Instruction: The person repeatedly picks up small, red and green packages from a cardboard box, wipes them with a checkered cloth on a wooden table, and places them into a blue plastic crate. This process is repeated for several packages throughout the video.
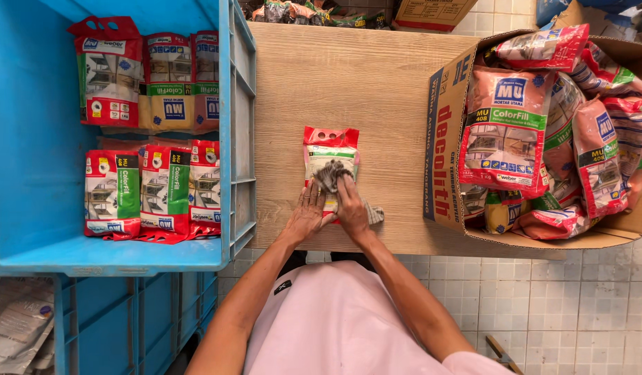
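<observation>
Left hand (306, 217) is lying flat and open, pinning the red-topped pouch (329, 161) to the middle of the tabletop (376, 90) while the right hand (351, 208) is bunching a grey rag (333, 173) over it.

1. A pale pink short-sleeved top (342, 319) fills the lower middle of the frame.
2. Both forearms are bare, rising from the bottom edge toward the centre.
3. A small black tag (282, 287) sits near the top's upper left edge.
4. No rings, watch or gloves show on the left hand (306, 217) or the right hand (351, 208).
</observation>
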